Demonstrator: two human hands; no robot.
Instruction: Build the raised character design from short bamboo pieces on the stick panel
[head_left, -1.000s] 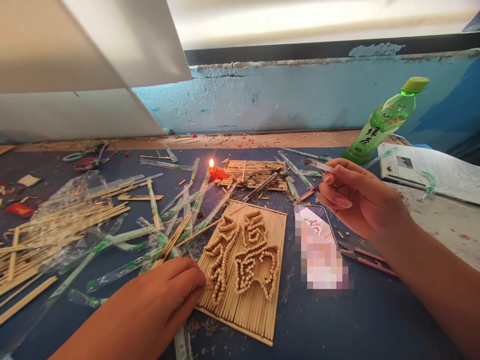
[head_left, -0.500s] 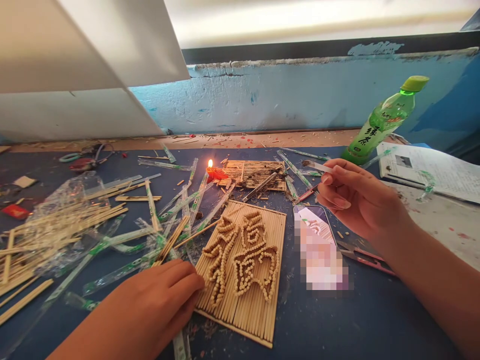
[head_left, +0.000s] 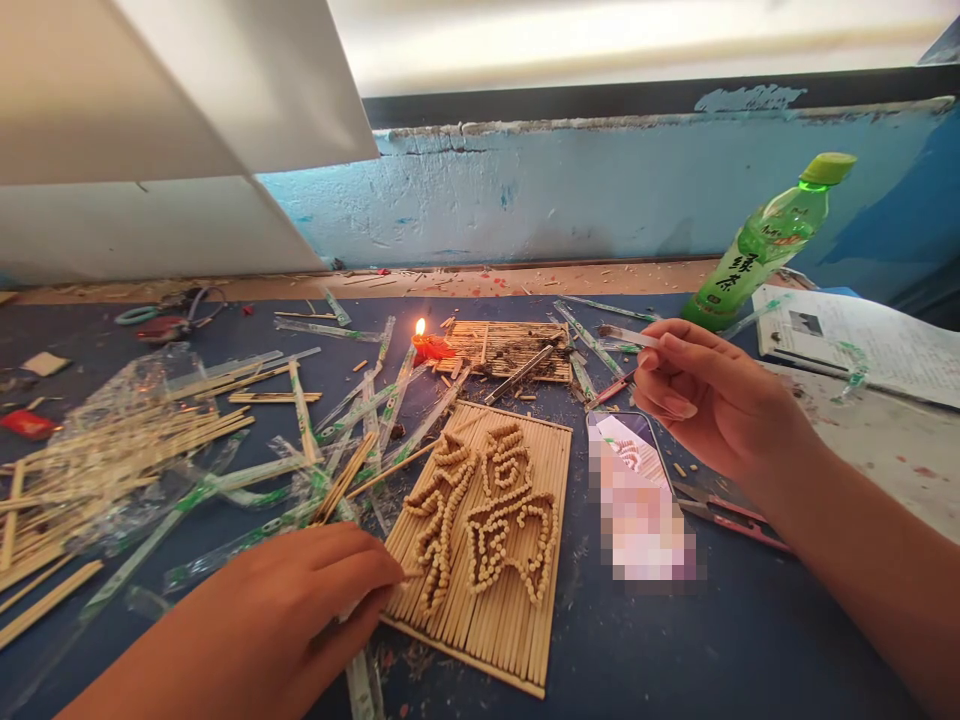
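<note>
A panel of wooden sticks (head_left: 517, 630) lies in the middle, with character shapes (head_left: 442, 510) built from short stick pieces on it. At its left edge, my left hand (head_left: 315, 590) pinches a short wooden stick (head_left: 410, 575), whose end pokes out past the fingertips. My right hand (head_left: 712, 390) is raised right of the panel, thumb and fingers closed on a translucent glue stick (head_left: 634, 335) with a darkened tip pointing left. Beyond the panel, a red candle (head_left: 433, 347) burns beside a smaller, dirt-covered stick panel (head_left: 472, 340).
Loose sticks (head_left: 172, 440) and plastic wrappers (head_left: 225, 485) cover the left side. A phone (head_left: 626, 450) and scissors (head_left: 735, 520) lie to the right. Behind my right hand stands a green tea bottle (head_left: 772, 240) near an open notebook (head_left: 885, 340). Pliers (head_left: 161, 328) lie at the back left.
My left hand has drawn slightly left, and the short stick's end now shows at its fingertips. The glue stick's tip in my right hand has shifted a little left and down.
</note>
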